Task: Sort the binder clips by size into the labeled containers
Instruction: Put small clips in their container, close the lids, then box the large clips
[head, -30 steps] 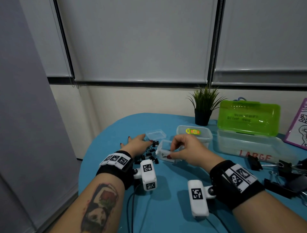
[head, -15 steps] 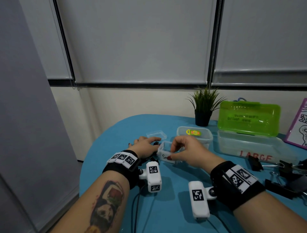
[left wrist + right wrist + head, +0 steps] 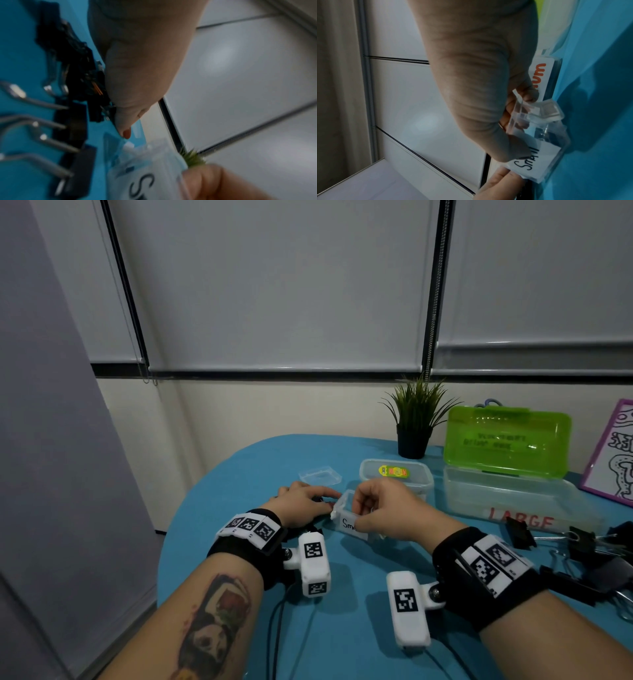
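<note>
While right hand (image 3: 387, 511) pinches the clear plastic "Small" box (image 3: 539, 142), flat left hand (image 3: 301, 503) covers small black clips (image 3: 73, 56) mid-frame; next: scoop them in.

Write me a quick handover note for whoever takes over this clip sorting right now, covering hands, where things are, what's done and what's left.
Right hand grips the small clear plastic box labelled Small, tilted toward the left.
Left hand lies flat over the pile of tiny black binder clips, beside that box.
Clear tub with the orange Medium label sits behind, its contents unclear; the open green-lidded Large box looks empty.
Big black binder clips lie loose at right.
Done: at most a few clips boxed.
Left: tiny clips, then the rest.
</note>
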